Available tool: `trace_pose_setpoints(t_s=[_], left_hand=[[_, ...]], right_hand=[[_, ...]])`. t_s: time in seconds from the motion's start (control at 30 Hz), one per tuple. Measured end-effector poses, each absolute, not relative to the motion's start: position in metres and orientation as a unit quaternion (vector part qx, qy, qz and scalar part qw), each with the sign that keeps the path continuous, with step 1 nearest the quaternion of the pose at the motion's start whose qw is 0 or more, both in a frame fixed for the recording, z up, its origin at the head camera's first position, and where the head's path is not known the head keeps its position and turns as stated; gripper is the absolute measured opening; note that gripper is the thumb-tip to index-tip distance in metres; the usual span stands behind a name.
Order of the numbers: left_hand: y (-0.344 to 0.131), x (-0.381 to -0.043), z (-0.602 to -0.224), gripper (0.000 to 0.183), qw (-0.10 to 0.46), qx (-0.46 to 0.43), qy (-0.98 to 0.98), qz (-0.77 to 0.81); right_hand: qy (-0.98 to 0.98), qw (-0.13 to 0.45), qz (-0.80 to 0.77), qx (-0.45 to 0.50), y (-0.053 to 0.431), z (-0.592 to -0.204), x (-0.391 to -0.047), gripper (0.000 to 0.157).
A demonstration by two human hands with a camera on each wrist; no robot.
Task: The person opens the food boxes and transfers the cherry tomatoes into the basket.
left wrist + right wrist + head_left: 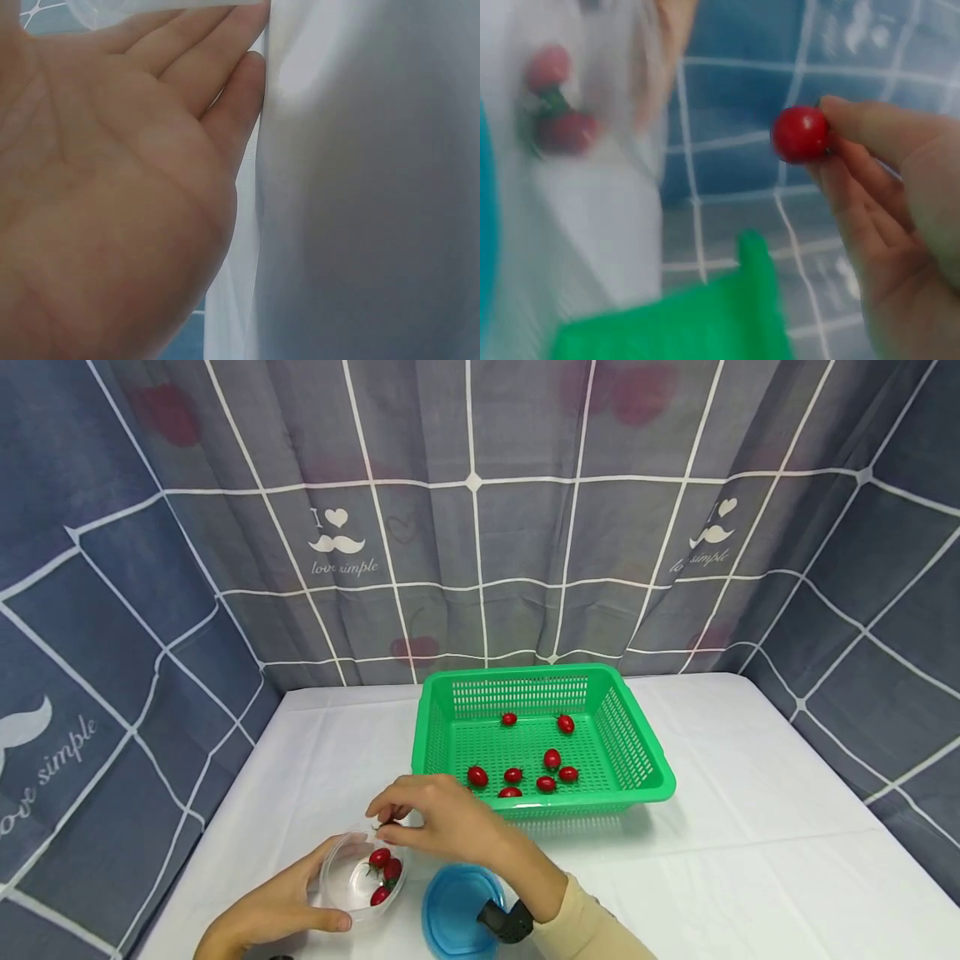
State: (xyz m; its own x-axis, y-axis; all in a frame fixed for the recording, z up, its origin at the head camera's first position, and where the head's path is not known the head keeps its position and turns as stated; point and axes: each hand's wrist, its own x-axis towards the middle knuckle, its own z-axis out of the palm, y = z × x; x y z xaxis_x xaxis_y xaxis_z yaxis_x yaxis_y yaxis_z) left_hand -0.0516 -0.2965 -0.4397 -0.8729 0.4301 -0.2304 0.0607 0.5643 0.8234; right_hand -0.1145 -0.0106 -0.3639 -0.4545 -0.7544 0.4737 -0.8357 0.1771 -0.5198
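My right hand (450, 818) pinches a cherry tomato (801, 135) between thumb and fingertips, above a clear plastic container (343, 881). In the head view that tomato is mostly hidden by the fingers; the right wrist view shows it plainly, red and round. Around the container's left side rests my left hand (273, 897), thumb at the near side and fingers behind. Several cherry tomatoes (392, 869) lie inside the container, toward its right side. The left wrist view shows the left palm (112, 187), with only a sliver of the container at the top.
A green plastic basket (525, 673) with several cherry tomatoes (552, 759) stands behind and right of the right hand. Beneath the right wrist lies a blue round lid (456, 906). White cloth (750, 827) covers the table, and grey checked curtains (525, 535) enclose it.
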Motion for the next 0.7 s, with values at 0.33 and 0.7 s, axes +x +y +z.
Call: trace_pose_setpoints(t_s=[0.33,0.7], left_hand=[[-0.294,-0.051,-0.441,0.093,0.194,0.13,0.868,0.438],[-0.295,-0.05,-0.441,0.095,0.197,0.127,0.864,0.444]], right_hand=[[-0.789,0.131,0.409,0.439,0.041,-0.343,-0.139,0.023],[-0.811,0.176,0.403,0.386,0.074,-0.34,-0.153,0.024]])
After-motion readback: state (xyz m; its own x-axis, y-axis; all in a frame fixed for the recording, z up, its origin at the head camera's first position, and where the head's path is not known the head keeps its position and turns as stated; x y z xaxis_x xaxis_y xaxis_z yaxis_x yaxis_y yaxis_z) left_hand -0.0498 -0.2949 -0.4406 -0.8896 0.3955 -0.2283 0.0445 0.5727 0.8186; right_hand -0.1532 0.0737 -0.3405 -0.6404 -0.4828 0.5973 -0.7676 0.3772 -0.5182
